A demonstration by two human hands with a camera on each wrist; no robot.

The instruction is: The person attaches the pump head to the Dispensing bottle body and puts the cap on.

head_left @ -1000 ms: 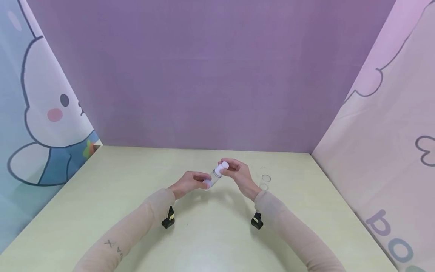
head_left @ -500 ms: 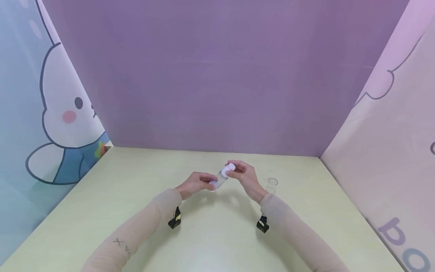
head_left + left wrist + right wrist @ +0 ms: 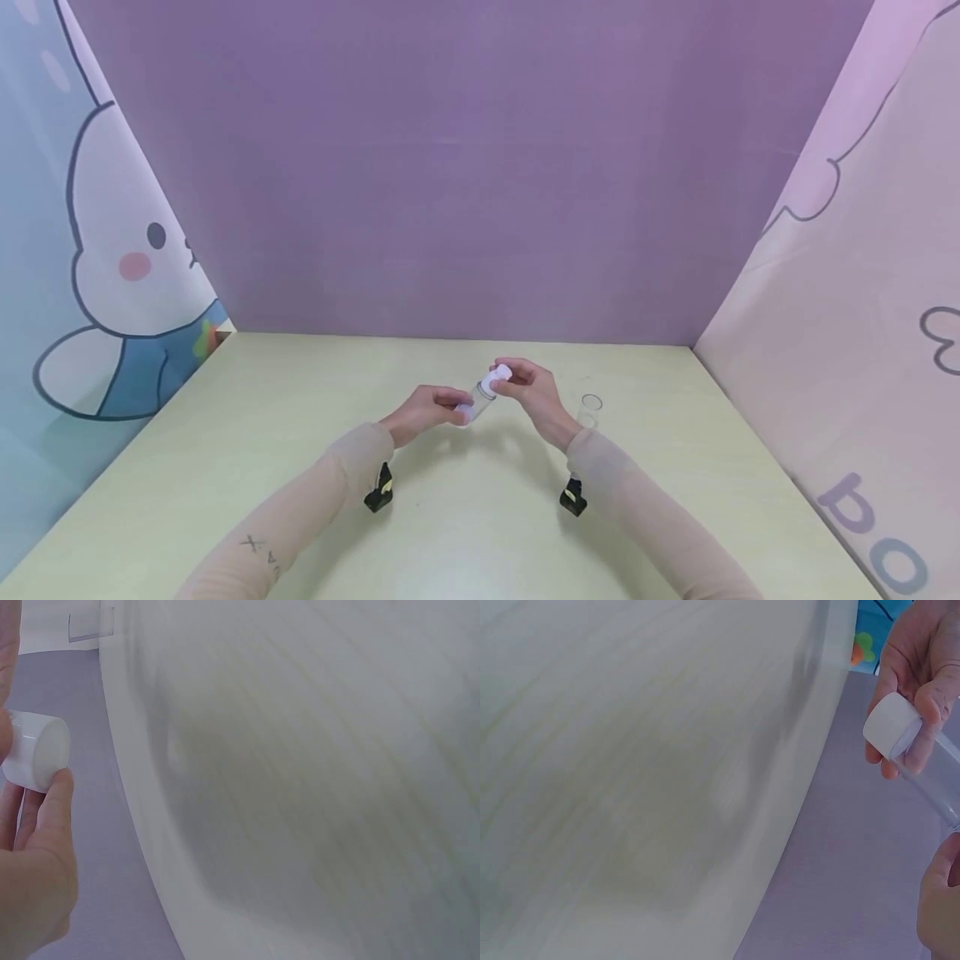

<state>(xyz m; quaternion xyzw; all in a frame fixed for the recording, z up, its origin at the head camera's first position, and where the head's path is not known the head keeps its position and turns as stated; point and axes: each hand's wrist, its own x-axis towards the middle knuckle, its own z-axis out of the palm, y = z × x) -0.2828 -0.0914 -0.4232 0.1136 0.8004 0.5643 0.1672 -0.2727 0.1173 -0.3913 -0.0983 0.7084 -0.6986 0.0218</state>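
Observation:
Between the two hands, a slim clear bottle (image 3: 482, 402) tilts up to the right above the table. My left hand (image 3: 422, 412) pinches its lower end, where a white cap (image 3: 37, 750) shows between thumb and fingers; the right wrist view shows the same white cap (image 3: 892, 725) in the left hand. My right hand (image 3: 534, 400) pinches the white, wider-tipped top (image 3: 496, 379) at the bottle's upper end. Only part of the right hand (image 3: 941, 904) shows in the right wrist view, and the white top is out of frame there.
A clear open cylinder (image 3: 591, 403) with a dark rim stands on the pale table (image 3: 465, 517), just beyond the right wrist. The purple panel (image 3: 465, 183) rises at the table's back edge, and printed cloths hang on both sides.
The view shifts slightly with the head. Both hands keep their hold on the bottle, whose tilt stays about the same.

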